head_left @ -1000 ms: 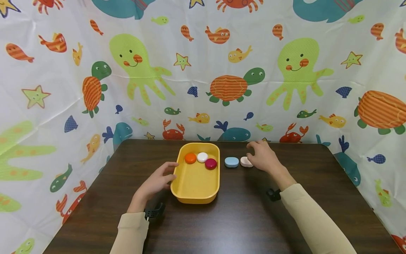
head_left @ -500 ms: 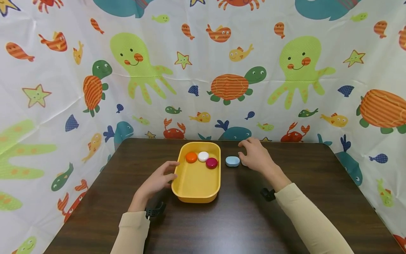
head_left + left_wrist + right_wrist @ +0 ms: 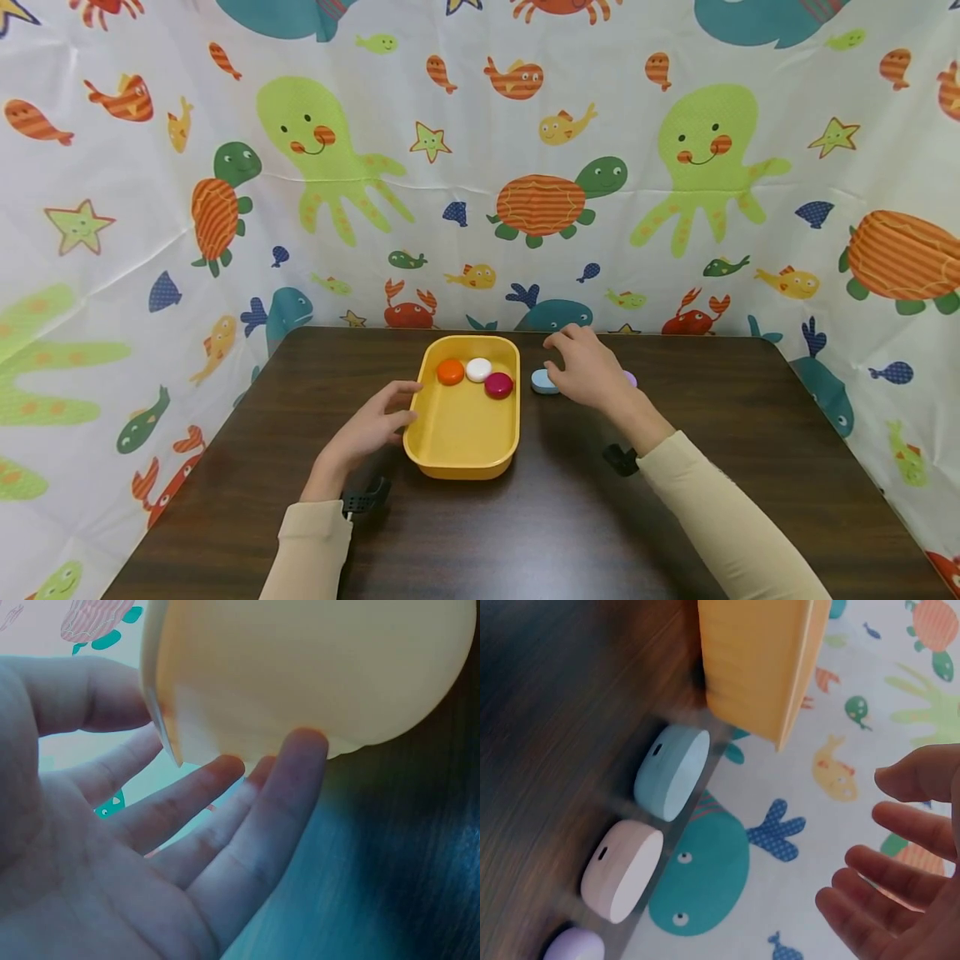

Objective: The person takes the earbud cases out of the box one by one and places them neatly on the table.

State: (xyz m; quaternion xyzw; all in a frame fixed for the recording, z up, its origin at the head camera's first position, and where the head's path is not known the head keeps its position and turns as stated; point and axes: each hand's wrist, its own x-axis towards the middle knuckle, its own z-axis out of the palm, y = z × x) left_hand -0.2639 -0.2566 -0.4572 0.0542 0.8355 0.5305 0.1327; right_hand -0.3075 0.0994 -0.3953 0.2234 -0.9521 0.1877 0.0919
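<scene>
In the head view my left hand (image 3: 375,421) is at the left side of a yellow tray (image 3: 459,432), relaxed fingers at the rim; in the left wrist view the fingertips (image 3: 304,739) lie against its outer wall. My right hand (image 3: 588,367) hovers over the table right of the tray, fingers loosely bent and holding nothing. Below it in the right wrist view stand a light blue oval case (image 3: 673,772) and a pale pink one (image 3: 622,870), each with a small dark slot. The hand hides the pink one in the head view.
Inside the tray, near its far end, lie an orange round piece (image 3: 451,372), a white one (image 3: 478,369) and a magenta one (image 3: 498,385). A purple case (image 3: 576,946) stands beyond the pink one. Behind the dark table (image 3: 465,542) hangs a sea-animal curtain (image 3: 465,167).
My right hand has moved left, from beside the pale pink case to partly over the light blue one, and the purple case now shows behind it. The left hand and tray have stayed put.
</scene>
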